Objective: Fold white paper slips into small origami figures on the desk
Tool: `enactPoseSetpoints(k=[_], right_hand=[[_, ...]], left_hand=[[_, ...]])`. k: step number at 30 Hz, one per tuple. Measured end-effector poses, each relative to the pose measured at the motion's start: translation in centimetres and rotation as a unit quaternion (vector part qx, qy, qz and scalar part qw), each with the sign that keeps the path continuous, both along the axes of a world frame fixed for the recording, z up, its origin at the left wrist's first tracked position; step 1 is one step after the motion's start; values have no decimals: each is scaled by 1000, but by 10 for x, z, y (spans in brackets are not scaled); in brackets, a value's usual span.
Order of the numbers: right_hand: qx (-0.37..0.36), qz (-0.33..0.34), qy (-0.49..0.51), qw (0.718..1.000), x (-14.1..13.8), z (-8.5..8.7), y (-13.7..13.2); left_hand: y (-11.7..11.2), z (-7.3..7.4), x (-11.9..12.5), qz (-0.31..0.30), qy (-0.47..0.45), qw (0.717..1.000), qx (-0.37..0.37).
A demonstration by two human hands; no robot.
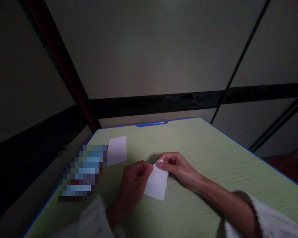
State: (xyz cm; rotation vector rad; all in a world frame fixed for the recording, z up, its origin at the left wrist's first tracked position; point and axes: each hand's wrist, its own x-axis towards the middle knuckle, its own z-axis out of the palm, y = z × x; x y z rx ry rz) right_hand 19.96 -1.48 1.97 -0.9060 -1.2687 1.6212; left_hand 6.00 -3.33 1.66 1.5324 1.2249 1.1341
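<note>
A small white sheet of paper (156, 184) is held up between both hands over the table, with faint crease lines across it. My left hand (136, 177) pinches its upper left edge between thumb and fingers. At the upper right corner, my right hand (176, 167) grips the paper, its thumb pressed on top; a bit of the edge there looks folded over. The fingers beneath the sheet are partly hidden. Another white piece of paper (117, 150) lies flat on the table, beyond and left of my left hand.
The light green wood-grain table (198, 205) has a blue rim and a blue handle (152, 124) at its far edge. A pixelated, blurred-out object (83, 175) rests at the left edge. Close behind stands a panelled wardrobe front (151, 49) with a dark band.
</note>
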Motion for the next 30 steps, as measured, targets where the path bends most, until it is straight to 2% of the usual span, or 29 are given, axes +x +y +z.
enactPoseSetpoints(k=[7, 13, 16, 19, 24, 27, 30], right_hand=[[-36, -34, 54, 997, -1, 0, -2], [-3, -53, 20, 998, -1, 3, -4], [40, -72, -46, 996, 0, 3, -4], [79, -87, -106, 987, 3, 2, -3], [110, -83, -146, 980, 5, 1, 0], [111, -73, -161, 978, 5, 2, -1], [118, -70, -176, 975, 4, 3, -4]], left_hand=[[-4, 1, -1, -5, 22, 999, 33], [-3, 0, -2, 0, 27, 999, 32], [0, -3, -2, -11, 0, 1000, 11], [5, -4, -1, -29, -64, 997, -44], [9, -4, 0, -22, -161, 978, -128], [8, -5, 1, -33, -160, 976, -142], [7, -6, 2, -61, -104, 985, -120]])
